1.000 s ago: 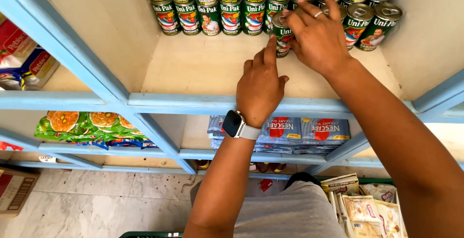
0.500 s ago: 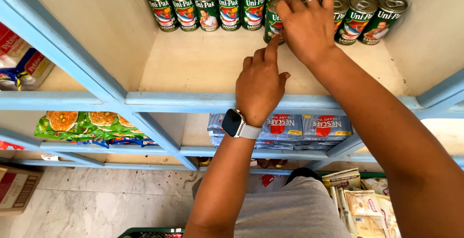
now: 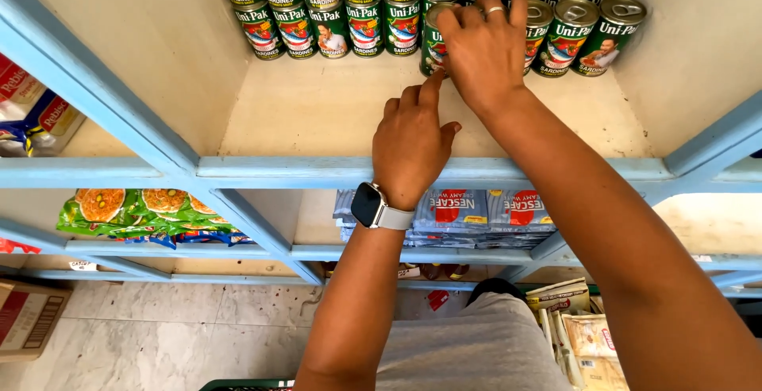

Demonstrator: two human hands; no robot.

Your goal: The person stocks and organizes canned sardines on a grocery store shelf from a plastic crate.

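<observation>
Head view: cream shelf [image 3: 317, 113] in blue frame, right hand [image 3: 484, 50] gripping green can [image 3: 432, 38], left hand [image 3: 413, 141] open, flat.

Bright, even daylight fills the frame. Shadows are soft and focus is sharp. Straight lines bow toward the edges.

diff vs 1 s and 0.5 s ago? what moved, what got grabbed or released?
The right hand shifted left along the row with the loose green sardine can in its grip, bringing it close to the stacked cans. The left hand slid forward on the shelf, index fingertip now near the can's base. Nothing released. The stacked cans, packets below and wristwatch are unchanged.
</observation>
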